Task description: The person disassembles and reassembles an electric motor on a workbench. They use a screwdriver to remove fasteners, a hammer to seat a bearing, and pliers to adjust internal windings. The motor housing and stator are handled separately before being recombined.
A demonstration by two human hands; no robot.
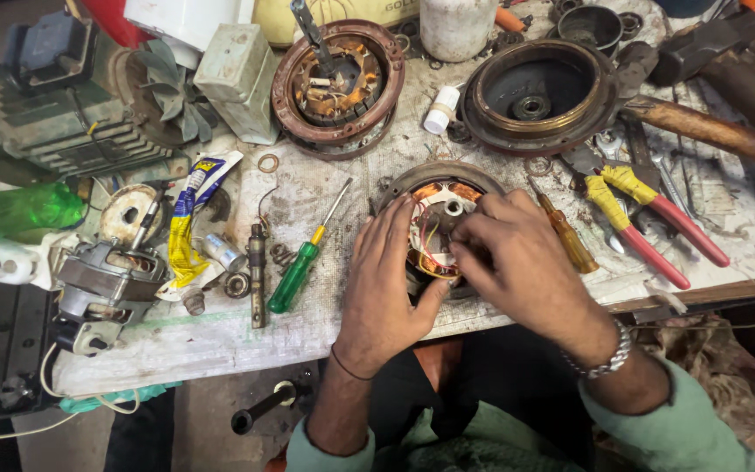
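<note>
The motor stator [437, 218], a round housing with copper windings and thin coloured wires at its core, sits on the workbench [325, 188] near the front edge, right under your hands. Your left hand [386, 284] lies against its left side, fingers spread over the rim and thumb tucked under the near edge, steadying it rather than closing round it. Your right hand [517, 253] covers the right half, fingers curled in and pinched on the wires at the centre; how tightly, I cannot tell. A green-handled screwdriver [299, 267] lies just to the left of the stator, and an amber-handled screwdriver [565, 236] just to the right. Pliers [648, 223] with red and yellow grips rest farther right.
</note>
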